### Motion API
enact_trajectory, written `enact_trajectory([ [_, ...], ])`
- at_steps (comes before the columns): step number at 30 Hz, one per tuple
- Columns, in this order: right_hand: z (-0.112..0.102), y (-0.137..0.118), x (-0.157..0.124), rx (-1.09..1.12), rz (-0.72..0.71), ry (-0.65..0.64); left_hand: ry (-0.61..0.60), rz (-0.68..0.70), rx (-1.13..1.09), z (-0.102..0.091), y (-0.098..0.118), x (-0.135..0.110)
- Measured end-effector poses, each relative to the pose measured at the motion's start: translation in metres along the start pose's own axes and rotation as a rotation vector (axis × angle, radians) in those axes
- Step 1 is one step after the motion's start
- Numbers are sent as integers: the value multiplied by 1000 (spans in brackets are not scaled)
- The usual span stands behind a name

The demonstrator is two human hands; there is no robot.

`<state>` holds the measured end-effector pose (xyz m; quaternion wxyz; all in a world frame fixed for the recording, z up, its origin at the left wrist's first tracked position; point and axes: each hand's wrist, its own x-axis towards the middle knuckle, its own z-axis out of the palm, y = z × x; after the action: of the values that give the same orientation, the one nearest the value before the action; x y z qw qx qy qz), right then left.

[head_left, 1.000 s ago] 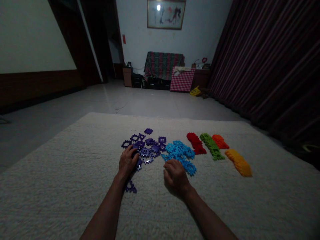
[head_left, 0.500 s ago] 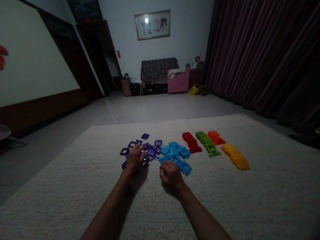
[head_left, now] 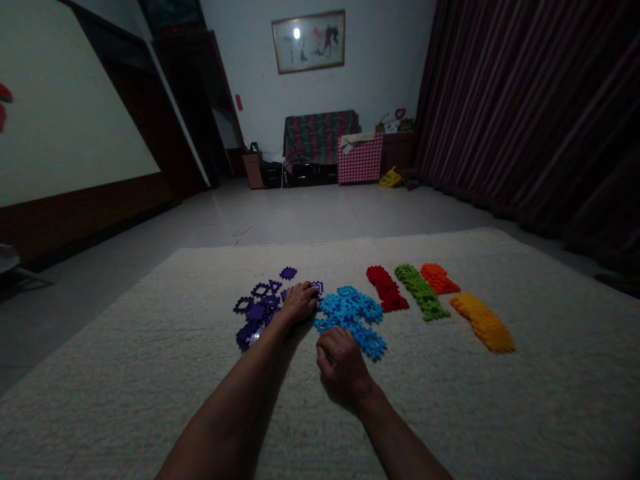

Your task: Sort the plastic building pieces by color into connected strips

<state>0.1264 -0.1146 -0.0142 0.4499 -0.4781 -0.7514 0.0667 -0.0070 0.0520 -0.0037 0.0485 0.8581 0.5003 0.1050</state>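
Purple interlocking plastic tiles (head_left: 257,312) with toothed edges lie in a loose heap on the cream mat. My left hand (head_left: 300,301) rests over the heap's right side, palm down, fingers stretched forward and touching the tiles; what lies beneath its palm is hidden. To the right is a pile of light-blue interlocking tiles (head_left: 351,308). My right hand (head_left: 343,360) sits at the near edge of that pile with its fingers curled in. Anything inside those fingers is hidden from view. A single purple tile (head_left: 289,273) lies apart, behind the heap.
Overlapping rows of red tiles (head_left: 387,289), green tiles (head_left: 421,291), orange tiles (head_left: 439,278) and yellow tiles (head_left: 482,322) lie to the right on the mat (head_left: 150,373). Beyond it are a tiled floor (head_left: 310,217), cloth-covered furniture (head_left: 320,139) and a dark curtain (head_left: 505,113).
My left hand has moved right across the purple tiles, uncovering those on the left. My right hand stays curled near the blue pile. The view has shifted slightly.
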Motion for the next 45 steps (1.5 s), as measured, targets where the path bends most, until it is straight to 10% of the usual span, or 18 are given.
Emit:
enact_trajectory([
  [30,1,1,0,-7,8,-18,132,-437,159,-13,-22,-25],
  [37,0,-1,0,14,22,-29,52,-195,105,-9,-11,-14],
  [45,1,2,0,-7,13,-53,117,-231,90,-9,-19,22],
])
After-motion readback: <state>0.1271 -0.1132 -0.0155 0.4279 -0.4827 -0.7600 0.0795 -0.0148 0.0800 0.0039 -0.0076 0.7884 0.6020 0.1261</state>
